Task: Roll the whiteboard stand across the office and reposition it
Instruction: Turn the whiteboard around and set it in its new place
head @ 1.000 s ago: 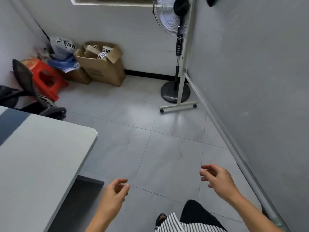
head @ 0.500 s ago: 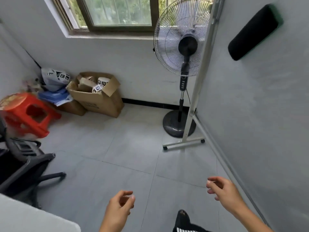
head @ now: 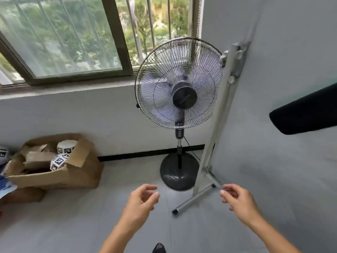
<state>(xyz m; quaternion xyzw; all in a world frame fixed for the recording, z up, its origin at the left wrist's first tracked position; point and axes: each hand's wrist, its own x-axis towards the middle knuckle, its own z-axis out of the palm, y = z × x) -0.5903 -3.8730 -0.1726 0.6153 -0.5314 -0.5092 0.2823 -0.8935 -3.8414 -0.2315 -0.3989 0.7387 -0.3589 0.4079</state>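
Whiteboard stand just beyond empty right hand, untouched.

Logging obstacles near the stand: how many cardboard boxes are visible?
2: an open cardboard box against the wall left of the fan, and a second box partly hidden under it. More may lie off-frame.

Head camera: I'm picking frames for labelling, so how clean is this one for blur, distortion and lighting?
Head view: motion blur softens the hands, left and right, and the whiteboard stand; wide-angle distortion bows the window frame and tilts the stand's post; daylight from the window is soft, with no harsh glare; the fan grille reads fairly sharp.
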